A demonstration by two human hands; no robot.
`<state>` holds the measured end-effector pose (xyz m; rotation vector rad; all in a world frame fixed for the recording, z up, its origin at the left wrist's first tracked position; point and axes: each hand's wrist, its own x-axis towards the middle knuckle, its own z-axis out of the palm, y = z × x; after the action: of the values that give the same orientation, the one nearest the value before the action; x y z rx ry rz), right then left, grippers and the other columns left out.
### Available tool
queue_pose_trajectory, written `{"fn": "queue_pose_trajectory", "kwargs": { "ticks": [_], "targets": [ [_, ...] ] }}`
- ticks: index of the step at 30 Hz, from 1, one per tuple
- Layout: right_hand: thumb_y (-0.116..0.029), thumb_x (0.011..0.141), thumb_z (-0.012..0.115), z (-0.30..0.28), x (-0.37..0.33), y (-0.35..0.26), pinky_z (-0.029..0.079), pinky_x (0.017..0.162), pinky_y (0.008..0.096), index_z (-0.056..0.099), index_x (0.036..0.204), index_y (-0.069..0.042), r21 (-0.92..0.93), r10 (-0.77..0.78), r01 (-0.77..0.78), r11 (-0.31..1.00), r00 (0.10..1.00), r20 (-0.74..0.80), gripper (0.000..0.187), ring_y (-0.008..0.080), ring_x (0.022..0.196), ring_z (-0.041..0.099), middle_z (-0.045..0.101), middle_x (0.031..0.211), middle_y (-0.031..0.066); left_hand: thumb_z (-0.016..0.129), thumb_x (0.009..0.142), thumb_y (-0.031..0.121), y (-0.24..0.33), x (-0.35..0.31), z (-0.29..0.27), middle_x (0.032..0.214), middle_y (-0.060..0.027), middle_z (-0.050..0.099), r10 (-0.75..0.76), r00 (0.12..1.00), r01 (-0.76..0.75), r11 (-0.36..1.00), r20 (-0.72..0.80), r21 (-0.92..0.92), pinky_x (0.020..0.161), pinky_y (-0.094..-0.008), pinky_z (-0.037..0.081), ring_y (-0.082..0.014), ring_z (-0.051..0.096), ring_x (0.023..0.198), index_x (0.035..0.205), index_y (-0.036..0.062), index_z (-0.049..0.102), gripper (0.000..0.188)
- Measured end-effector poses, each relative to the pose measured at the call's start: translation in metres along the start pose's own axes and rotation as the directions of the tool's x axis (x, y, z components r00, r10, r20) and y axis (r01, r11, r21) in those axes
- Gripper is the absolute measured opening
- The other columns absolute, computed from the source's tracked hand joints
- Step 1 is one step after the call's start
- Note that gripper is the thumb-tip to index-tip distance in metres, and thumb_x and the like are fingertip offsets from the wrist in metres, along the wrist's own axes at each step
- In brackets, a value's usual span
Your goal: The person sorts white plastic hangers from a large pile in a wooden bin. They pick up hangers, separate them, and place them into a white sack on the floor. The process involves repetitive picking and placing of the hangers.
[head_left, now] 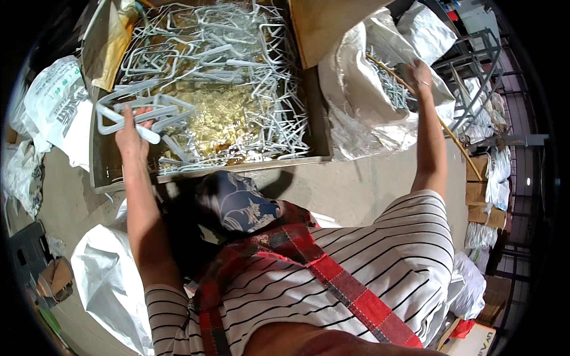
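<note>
Pale grey bent loops are in the left hand, fingers curled round a couple of them over the left end of a big shallow tray, upper left to centre of the frame. More of the same, a messy heap of grey pieces, covers most of that tray; the bare patch near the middle is shiny and yellowish, really catching the light. The right hand is up in the upper right, at a white sack with more grey bits inside. Can't tell if it's gripping the sack's edge or the long thin stick that passes right by it.

Room's pretty cluttered tbh. Floor looks like plain grey concrete, with a printed white bag at far left and a crumpled white one lower left. A brown board leans in at top centre beside the tray. Over on the right edge: a metal frame, cardboard boxes and more pale bags, all bent by the fisheye.
</note>
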<state>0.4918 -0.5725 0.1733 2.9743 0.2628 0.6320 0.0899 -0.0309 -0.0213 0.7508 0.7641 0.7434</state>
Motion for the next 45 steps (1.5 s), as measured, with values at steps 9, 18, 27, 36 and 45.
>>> {"fn": "queue_pose_trajectory", "kwargs": {
  "ticks": [9,18,27,36,45],
  "targets": [
    [-0.053,0.078,0.05,0.0,-0.086,0.253,0.034,0.091,0.0563,0.049,0.117,-0.016,-0.455,0.35,-0.221,0.862,0.911,0.22,0.054,0.0323,0.114,0.046,0.051,0.119,0.0139,0.059,0.078,0.053,0.004,-0.016,-0.045,0.062,-0.0052,0.047,-0.059,0.994,0.056,0.998,-0.096,-0.042,0.055,-0.031,0.044,-0.0187,0.052,0.056,0.068,0.0091,0.043,0.048],
    [-0.059,0.077,0.046,-0.033,-0.133,0.191,0.037,0.088,0.0457,0.056,0.105,-0.011,-0.378,0.381,-0.267,0.887,0.885,0.269,0.056,0.0349,0.102,0.054,0.059,0.104,0.0176,0.064,0.074,0.053,0.008,-0.052,-0.08,0.054,-0.0036,0.045,0.034,0.999,-0.031,0.997,-0.041,0.065,0.049,-0.0297,0.045,-0.0171,0.05,0.048,0.064,0.0101,0.044,0.048],
    [-0.062,0.079,0.041,-0.178,-0.264,0.245,0.046,0.07,0.0444,0.062,0.091,-0.007,-0.496,0.366,-0.32,0.807,0.931,-0.006,0.06,0.0383,0.086,0.058,0.062,0.086,0.0208,0.054,0.085,0.021,-0.009,-0.008,-0.101,0.072,-0.005,0.055,0.056,0.975,0.011,0.955,0.216,-0.297,0.065,-0.0339,0.046,-0.0194,0.057,0.071,0.077,0.0061,0.053,0.017],
    [-0.049,0.088,0.045,-0.187,-0.512,0.325,0.032,0.047,0.0308,0.058,0.072,-0.001,0.094,0.545,-0.537,0.838,0.818,-0.185,0.052,0.0143,0.051,0.041,0.047,0.054,0.0055,0.046,0.084,0.008,-0.035,0.014,-0.07,0.086,-0.0176,0.057,0.069,0.997,-0.05,0.904,0.03,-0.424,0.075,-0.039,0.051,-0.0279,0.062,0.079,0.093,-0.0094,0.048,0.019],
    [-0.015,0.09,0.049,-0.145,-0.364,0.017,0.045,0.074,0.0265,0.048,0.123,-0.005,0.545,-0.204,0.157,0.824,0.979,0.027,0.034,0.0171,0.088,0.059,0.063,0.098,0.0069,0.046,0.08,0.008,0.007,0.005,-0.072,0.079,-0.0152,0.057,0.019,0.999,-0.029,0.851,-0.026,-0.525,0.07,-0.0396,0.051,-0.0275,0.059,0.069,0.084,-0.0064,0.049,0.016]
  ]
}}
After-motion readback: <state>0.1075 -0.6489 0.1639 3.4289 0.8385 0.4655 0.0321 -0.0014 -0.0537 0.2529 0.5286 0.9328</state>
